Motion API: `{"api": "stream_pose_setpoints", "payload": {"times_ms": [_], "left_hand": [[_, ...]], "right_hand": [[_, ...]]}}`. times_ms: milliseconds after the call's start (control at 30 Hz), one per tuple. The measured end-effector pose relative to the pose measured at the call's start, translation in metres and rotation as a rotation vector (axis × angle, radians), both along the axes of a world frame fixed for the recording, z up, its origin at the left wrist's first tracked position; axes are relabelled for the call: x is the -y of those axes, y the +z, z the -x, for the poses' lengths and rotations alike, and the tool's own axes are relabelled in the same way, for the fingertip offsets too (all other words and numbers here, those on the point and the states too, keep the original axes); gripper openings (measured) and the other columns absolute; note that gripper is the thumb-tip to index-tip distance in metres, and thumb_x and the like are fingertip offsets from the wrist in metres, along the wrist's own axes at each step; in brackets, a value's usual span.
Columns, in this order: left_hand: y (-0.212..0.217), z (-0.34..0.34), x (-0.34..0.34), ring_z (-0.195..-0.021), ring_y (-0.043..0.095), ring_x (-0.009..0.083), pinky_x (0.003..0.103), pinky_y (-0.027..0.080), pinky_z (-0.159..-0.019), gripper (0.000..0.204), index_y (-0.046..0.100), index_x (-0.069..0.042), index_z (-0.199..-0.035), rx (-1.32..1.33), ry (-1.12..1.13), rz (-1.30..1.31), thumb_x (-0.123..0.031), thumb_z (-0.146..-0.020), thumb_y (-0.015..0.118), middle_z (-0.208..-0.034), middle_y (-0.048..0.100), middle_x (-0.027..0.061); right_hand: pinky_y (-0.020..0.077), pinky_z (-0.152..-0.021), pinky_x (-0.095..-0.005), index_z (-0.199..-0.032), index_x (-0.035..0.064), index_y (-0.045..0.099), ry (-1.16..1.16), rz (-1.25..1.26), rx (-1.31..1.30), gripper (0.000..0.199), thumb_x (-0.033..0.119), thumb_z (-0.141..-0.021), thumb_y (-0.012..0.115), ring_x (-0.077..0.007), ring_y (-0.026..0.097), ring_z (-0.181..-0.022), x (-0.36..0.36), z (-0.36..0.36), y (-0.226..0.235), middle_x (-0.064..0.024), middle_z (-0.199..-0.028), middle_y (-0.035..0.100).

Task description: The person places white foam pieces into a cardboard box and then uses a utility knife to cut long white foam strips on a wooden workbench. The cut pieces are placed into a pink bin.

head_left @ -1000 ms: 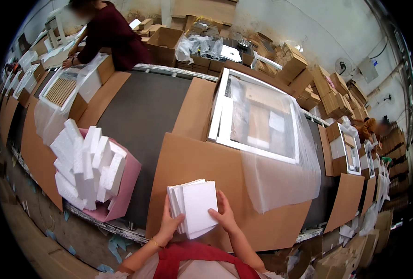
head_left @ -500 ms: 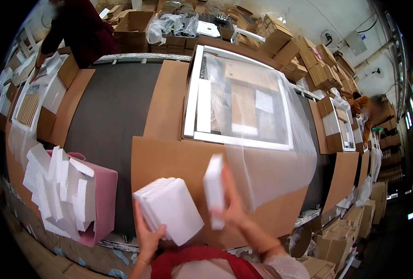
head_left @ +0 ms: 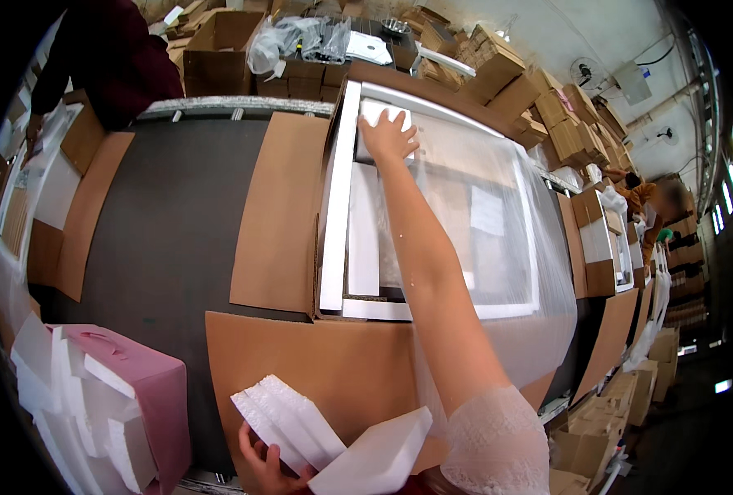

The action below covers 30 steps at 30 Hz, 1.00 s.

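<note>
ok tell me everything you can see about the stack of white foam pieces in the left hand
The stack of white foam pieces is a fanned handful of thin, flat slabs, apparently rigid foam, with rough edges. It sits near the lower edge of the view, tilted, above a brown cardboard sheet. The left hand holds it from below, fingers curled around its near end. One larger slab juts to the right, overlapping the others. To the left stands a pink bag filled with more foam.
</note>
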<state>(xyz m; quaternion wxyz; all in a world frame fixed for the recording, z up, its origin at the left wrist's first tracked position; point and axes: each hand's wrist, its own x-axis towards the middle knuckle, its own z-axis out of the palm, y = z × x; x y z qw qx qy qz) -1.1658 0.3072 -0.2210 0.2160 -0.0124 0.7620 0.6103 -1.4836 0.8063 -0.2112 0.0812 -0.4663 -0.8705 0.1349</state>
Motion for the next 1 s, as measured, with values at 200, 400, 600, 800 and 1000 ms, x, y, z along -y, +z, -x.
{"api": "stream_pose_setpoints", "payload": {"times_ms": [200, 400, 600, 800, 1000], "left_hand": [[-0.016, 0.007, 0.021, -0.111, 0.046, 0.0390, 0.047, 0.042, -0.089, 0.084, 0.019, -0.017, -0.141, -0.515, -0.487, 0.354, -0.051, -0.078, 0.064, -0.135, 0.032, 0.0246], [0.010, 0.017, -0.013, -0.117, 0.043, 0.0290, 0.042, 0.035, -0.098, 0.086, 0.025, 0.006, -0.135, 0.158, 0.012, -0.097, -0.051, -0.081, 0.060, -0.130, 0.040, 0.0193], [-0.039, -0.008, 0.013, -0.118, 0.043, 0.0368, 0.051, 0.039, -0.095, 0.091, 0.017, -0.003, -0.140, 0.191, 0.117, -0.233, -0.042, -0.075, 0.066, -0.135, 0.036, 0.0228], [-0.041, -0.007, 0.017, -0.119, 0.042, 0.0362, 0.050, 0.037, -0.097, 0.090, 0.017, -0.002, -0.140, 0.133, 0.088, -0.130, -0.044, -0.075, 0.063, -0.137, 0.034, 0.0244], [-0.043, -0.012, 0.026, -0.122, 0.039, 0.0353, 0.051, 0.035, -0.098, 0.091, 0.015, -0.002, -0.141, 0.093, 0.066, -0.129, -0.049, -0.078, 0.059, -0.138, 0.032, 0.0242]], "right_hand": [[0.0155, -0.107, -0.0510, -0.142, 0.0022, 0.026, -0.045, -0.092, -0.060, 0.064, 0.044, -0.094, 0.031, -0.0389, 0.008, -0.138, -0.017, 0.010, -0.021, -0.0149, -0.152, 0.011], [0.0166, -0.106, -0.0523, -0.143, 0.0030, 0.025, -0.028, -0.099, 0.023, 0.062, 0.040, -0.094, 0.034, -0.0433, 0.009, -0.137, -0.007, 0.025, -0.018, -0.0219, -0.150, 0.008], [0.0229, -0.104, -0.0525, -0.139, -0.0015, 0.030, 0.001, -0.186, 0.052, 0.070, 0.047, -0.090, 0.035, -0.0473, 0.020, -0.133, -0.005, 0.023, -0.020, -0.0283, -0.146, 0.018], [0.0200, -0.104, -0.0554, -0.140, -0.0021, 0.028, 0.151, -0.163, 0.080, 0.077, 0.053, -0.087, 0.037, -0.0497, 0.017, -0.133, -0.018, 0.015, -0.024, -0.0297, -0.146, 0.014], [0.0097, -0.105, -0.0625, -0.144, 0.0010, 0.016, 0.313, 0.033, 0.097, 0.110, 0.066, -0.065, 0.056, -0.0470, -0.002, -0.137, -0.035, 0.008, -0.005, -0.0245, -0.150, 0.001]]}}
